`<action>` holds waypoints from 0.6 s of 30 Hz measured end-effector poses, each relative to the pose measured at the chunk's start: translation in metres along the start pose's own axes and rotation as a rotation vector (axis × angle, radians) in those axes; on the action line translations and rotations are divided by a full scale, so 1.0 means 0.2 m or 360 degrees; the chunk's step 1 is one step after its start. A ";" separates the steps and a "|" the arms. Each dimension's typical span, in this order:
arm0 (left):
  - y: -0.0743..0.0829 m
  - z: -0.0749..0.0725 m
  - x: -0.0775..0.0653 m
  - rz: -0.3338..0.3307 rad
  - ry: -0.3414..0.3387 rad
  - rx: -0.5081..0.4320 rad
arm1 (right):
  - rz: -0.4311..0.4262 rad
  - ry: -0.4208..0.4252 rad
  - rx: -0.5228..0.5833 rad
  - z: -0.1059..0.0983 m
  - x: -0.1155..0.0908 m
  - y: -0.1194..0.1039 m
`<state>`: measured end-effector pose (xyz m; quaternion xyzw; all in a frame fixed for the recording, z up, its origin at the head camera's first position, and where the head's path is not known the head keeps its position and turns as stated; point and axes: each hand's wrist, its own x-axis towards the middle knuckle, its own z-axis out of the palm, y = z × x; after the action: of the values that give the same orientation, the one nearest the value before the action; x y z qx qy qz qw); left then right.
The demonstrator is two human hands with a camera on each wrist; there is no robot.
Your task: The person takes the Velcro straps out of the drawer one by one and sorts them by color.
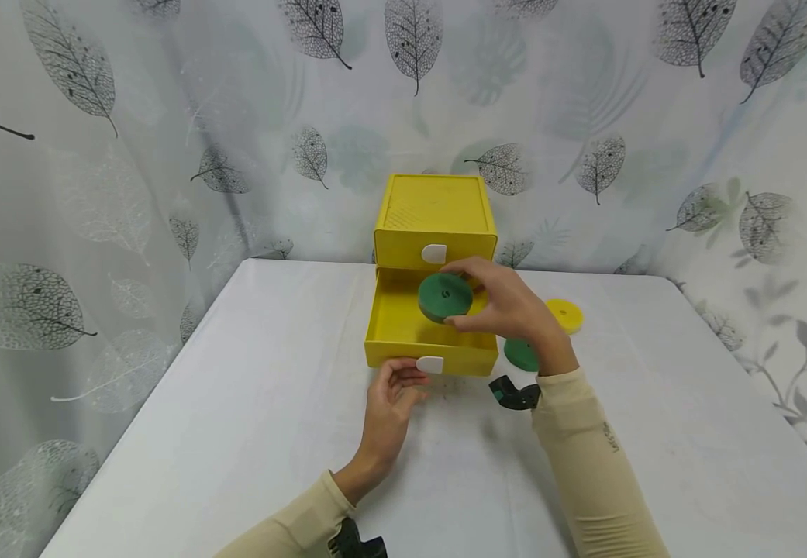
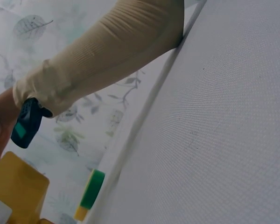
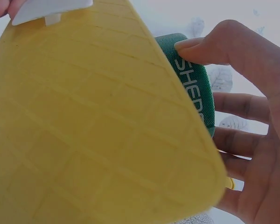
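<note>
Green roll (image 1: 445, 297) lies beyond your left hand (image 1: 389, 415), whose fingers touch the white tab (image 1: 429, 365) of the lower drawer (image 1: 392, 354) (whether they pinch it, you cannot tell). Your right hand (image 1: 504, 306) holds the round roll between thumb and fingers, left of its palm, over the drawer's interior. Right of that, a second green roll (image 1: 520, 355), then a yellow roll (image 1: 565, 315), rest on the white counter (image 1: 291, 349); leaf-print cloth (image 1: 414, 116) rises behind.
</note>
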<state>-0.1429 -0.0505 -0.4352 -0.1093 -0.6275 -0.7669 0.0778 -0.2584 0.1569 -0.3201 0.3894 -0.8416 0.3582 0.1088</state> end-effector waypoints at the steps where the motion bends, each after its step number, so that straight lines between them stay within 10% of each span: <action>1: 0.00 0.00 0.00 0.0003 0.0000 0.0001 | 0.0002 0.0003 0.0007 0.00 0.00 0.00; 18: 0.00 0.00 0.00 0.0005 0.0007 0.0022 | 0.0047 0.0054 0.0007 -0.07 -0.05 0.01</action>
<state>-0.1430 -0.0504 -0.4356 -0.1082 -0.6324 -0.7627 0.0810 -0.2546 0.1726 -0.3145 0.3711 -0.8444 0.3681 0.1169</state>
